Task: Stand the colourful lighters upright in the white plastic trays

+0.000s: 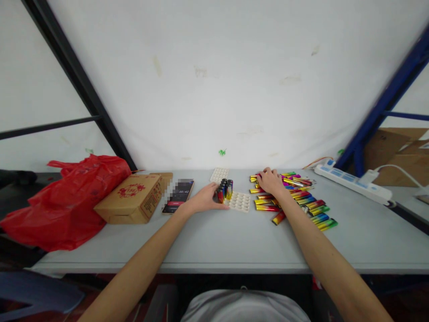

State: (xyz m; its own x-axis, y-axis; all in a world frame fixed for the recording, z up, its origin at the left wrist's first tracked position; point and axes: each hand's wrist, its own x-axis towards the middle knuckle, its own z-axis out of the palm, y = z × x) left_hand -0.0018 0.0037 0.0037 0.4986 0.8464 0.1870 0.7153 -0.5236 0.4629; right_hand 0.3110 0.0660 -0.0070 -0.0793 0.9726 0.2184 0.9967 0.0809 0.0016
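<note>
A small white tray (240,202) with rows of round hollows lies on the table. Several shiny, coloured lighters (229,189) with dark tops stand upright in its left end. Around that end curves my left hand (205,198), its thumb along the near edge and its fingers on the far side, gripping the tray. My right hand (271,181) rests on the far left part of a pile of metallic multicoloured lighters (304,197) lying flat. Its fingers are bent down onto a lighter there, and the fingertips are partly hidden.
A second white tray (219,174) lies near the wall. To the left are a phone (179,196), a brown cardboard box (129,199) and a red plastic bag (67,203). A white power strip (353,182) with a plugged-in cable lies at the right.
</note>
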